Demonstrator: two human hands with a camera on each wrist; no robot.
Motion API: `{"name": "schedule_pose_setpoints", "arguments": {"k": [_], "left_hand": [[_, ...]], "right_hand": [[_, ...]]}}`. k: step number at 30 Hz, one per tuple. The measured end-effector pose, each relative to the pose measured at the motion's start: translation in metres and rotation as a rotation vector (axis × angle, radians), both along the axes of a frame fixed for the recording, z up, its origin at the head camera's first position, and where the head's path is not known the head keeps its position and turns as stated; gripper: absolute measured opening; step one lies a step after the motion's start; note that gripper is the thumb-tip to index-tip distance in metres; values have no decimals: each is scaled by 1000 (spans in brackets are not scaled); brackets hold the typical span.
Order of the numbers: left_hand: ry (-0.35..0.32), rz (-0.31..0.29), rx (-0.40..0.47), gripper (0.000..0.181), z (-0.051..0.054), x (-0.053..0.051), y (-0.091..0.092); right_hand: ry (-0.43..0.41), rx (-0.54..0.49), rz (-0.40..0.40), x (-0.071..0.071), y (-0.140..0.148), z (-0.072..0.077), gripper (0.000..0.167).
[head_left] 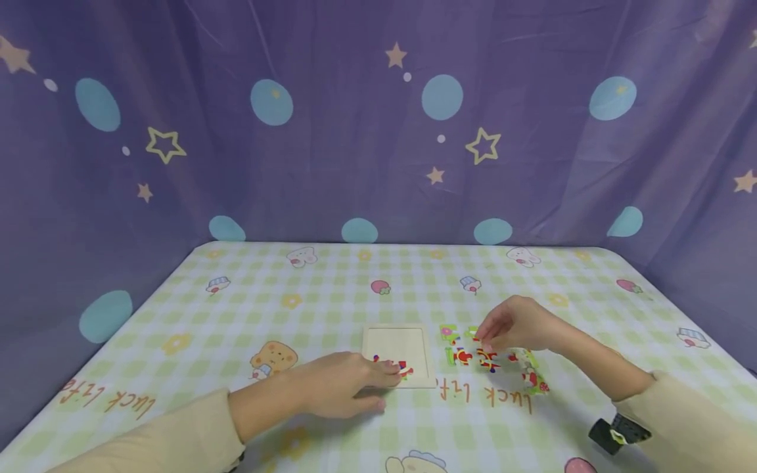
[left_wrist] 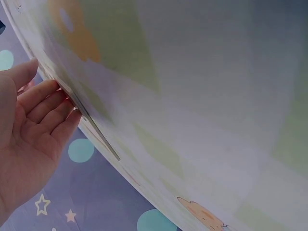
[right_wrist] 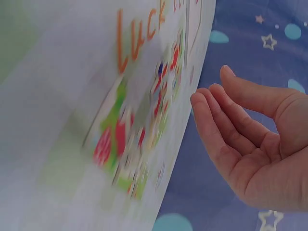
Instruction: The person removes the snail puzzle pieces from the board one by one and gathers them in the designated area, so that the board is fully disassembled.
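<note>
A square, pale puzzle tray (head_left: 393,340) lies flat on the table, with colourful jigsaw pieces (head_left: 405,369) along its near edge. My left hand (head_left: 340,386) reaches over that edge, extended fingers resting on the pieces and partly covering them. Seen from the left wrist, the fingers (left_wrist: 48,103) touch the tray's edge (left_wrist: 96,127). To the right of the tray, loose jigsaw pieces (head_left: 463,357) lie in a cluster. Above them hovers my right hand (head_left: 520,325), fingers loosely bent. In the right wrist view, thumb and fingertips (right_wrist: 198,98) stand apart with nothing between them.
A checked tablecloth (head_left: 331,309) with printed cartoons and lettering covers the table. Behind it hangs a purple curtain (head_left: 367,164) with stars and dots. A loose piece with a red strawberry-like print (right_wrist: 105,147) lies at the cluster's near right. A black device (head_left: 618,433) sits at the right cuff.
</note>
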State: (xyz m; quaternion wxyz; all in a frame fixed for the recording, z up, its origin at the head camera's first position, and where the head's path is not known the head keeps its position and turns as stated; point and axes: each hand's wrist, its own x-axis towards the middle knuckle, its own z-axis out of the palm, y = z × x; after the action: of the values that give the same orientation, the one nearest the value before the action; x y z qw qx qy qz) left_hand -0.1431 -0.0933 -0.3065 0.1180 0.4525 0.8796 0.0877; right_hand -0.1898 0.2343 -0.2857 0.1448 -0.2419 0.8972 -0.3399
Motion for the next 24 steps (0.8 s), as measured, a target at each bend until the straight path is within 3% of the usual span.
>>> {"name": "schedule_pose_setpoints", "arguments": {"k": [17, 24], "left_hand": [[1, 4, -3, 43, -3, -1, -1], [-40, -7, 26, 44, -3, -4, -2]], "right_hand": [[22, 50, 137, -8, -85, -13, 13], [100, 91, 197, -6, -110, -17, 12]]}}
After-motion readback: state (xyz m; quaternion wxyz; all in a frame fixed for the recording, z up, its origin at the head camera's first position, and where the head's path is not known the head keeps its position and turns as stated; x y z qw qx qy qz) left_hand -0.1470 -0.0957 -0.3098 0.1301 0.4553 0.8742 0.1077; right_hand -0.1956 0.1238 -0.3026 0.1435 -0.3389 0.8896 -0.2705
